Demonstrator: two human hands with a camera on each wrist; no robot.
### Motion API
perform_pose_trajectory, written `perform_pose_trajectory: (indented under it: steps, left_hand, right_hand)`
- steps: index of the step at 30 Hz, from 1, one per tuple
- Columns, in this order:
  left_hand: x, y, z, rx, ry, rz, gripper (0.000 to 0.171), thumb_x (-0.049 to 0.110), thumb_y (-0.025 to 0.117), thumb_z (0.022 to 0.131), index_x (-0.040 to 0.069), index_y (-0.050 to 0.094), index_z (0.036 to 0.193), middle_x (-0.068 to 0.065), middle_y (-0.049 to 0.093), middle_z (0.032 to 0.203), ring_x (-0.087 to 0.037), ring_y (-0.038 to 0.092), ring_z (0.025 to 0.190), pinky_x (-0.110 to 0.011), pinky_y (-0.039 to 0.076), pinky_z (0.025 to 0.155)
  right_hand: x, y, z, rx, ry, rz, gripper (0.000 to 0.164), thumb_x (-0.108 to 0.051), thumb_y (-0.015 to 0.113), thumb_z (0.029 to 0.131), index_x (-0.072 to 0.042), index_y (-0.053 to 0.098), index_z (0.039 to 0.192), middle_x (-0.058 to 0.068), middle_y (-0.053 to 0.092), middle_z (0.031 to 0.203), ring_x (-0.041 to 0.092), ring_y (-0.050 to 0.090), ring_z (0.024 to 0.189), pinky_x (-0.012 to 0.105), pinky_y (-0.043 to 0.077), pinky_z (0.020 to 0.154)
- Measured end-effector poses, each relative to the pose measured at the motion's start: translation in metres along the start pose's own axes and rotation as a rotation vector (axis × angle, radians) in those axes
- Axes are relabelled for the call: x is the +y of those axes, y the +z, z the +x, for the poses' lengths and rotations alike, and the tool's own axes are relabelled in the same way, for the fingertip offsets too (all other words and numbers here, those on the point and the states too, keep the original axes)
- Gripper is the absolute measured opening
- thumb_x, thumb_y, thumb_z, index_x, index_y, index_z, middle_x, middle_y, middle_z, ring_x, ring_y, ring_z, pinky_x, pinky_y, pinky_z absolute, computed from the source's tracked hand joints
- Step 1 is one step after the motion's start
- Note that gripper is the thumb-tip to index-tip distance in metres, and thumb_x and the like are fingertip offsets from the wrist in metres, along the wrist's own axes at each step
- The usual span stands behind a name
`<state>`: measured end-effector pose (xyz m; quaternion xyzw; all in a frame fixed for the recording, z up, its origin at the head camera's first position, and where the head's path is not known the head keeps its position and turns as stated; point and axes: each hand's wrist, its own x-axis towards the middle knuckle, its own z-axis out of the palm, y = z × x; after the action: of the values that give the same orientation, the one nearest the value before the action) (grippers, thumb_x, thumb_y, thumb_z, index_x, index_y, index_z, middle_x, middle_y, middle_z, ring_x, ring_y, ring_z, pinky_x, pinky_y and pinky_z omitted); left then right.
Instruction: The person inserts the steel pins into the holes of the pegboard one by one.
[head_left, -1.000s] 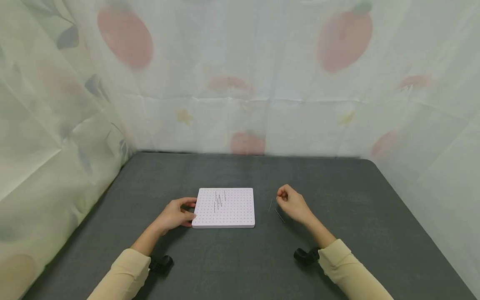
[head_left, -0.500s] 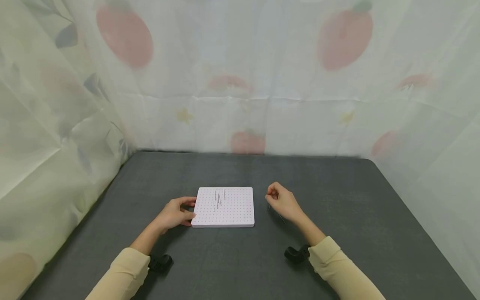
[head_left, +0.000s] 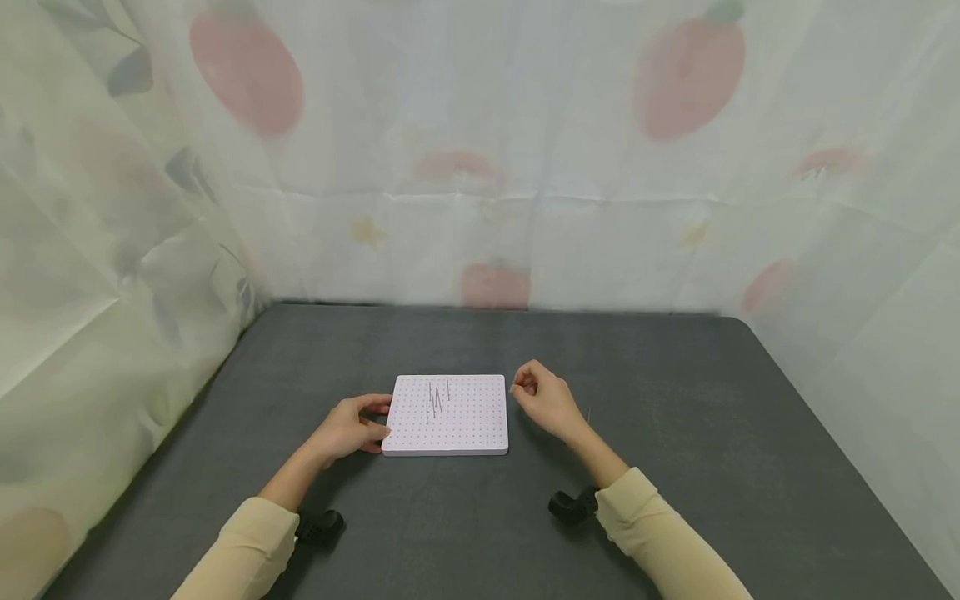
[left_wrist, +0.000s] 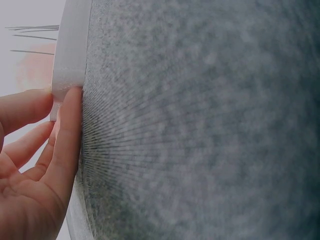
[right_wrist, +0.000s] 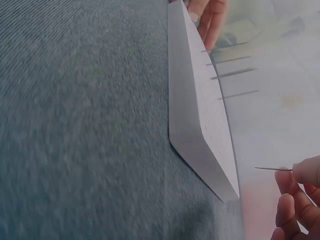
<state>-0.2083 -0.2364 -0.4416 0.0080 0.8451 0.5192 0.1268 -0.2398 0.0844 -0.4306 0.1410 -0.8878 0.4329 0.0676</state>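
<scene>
A white perforated board (head_left: 472,425) lies flat on the dark table, with several thin needles (head_left: 429,412) standing in its left half. At the board's left edge my left hand (head_left: 352,427) holds it, one fingertip at the top rim and another low against the side (left_wrist: 67,65). Just off the board's upper right corner, my right hand (head_left: 547,404) pinches a thin needle (right_wrist: 272,168) between thumb and forefinger. In the right wrist view the needle's free end points out toward the board, and the other fingers are curled beneath.
Part of another thin needle (head_left: 588,415) shows beside the right forearm. The grey tabletop (head_left: 465,525) runs back to a white curtain (head_left: 600,250) with fruit prints; a second curtain (head_left: 112,333) hangs along the left side. A black wrist device (head_left: 573,506) sits under each sleeve.
My right hand has moved left with the needle, from the loose needles on the table to beside the board's right edge. The left hand and board have stayed in place.
</scene>
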Motion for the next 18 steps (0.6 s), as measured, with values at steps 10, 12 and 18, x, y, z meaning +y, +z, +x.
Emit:
perform_pose_trajectory:
  steps: [10, 12, 18]
  left_hand:
    - [0.0, 0.0, -0.001, 0.0, 0.004, 0.001, 0.057, -0.003, 0.064, 0.081, 0.0, 0.044, 0.134, -0.021, 0.048, 0.123, -0.019, 0.063, 0.081, -0.034, 0.057, 0.063]
    - [0.0, 0.0, -0.001, 0.0, 0.002, 0.002, 0.057, -0.003, 0.064, 0.081, -0.001, 0.043, 0.134, -0.022, 0.048, 0.122, -0.019, 0.063, 0.081, -0.035, 0.057, 0.063]
    - [-0.002, 0.001, 0.0, 0.009, 0.001, 0.005, 0.057, -0.003, 0.065, 0.08, -0.001, 0.045, 0.133, -0.021, 0.049, 0.121, -0.018, 0.063, 0.08, -0.034, 0.057, 0.062]
  right_hand:
    - [-0.008, 0.018, 0.003, -0.016, -0.047, 0.002, 0.008, -0.012, 0.064, 0.084, -0.014, 0.057, 0.087, -0.005, 0.058, 0.078, 0.008, 0.048, 0.065, 0.021, 0.04, 0.055]
    - [-0.009, 0.022, 0.004, -0.012, -0.057, -0.006, 0.008, -0.011, 0.064, 0.084, -0.014, 0.057, 0.087, -0.005, 0.058, 0.076, 0.008, 0.047, 0.063, 0.02, 0.038, 0.054]
    - [-0.012, 0.032, 0.005, -0.006, -0.081, -0.016, 0.007, -0.013, 0.064, 0.084, -0.014, 0.058, 0.086, -0.005, 0.058, 0.077, 0.008, 0.045, 0.062, 0.019, 0.036, 0.053]
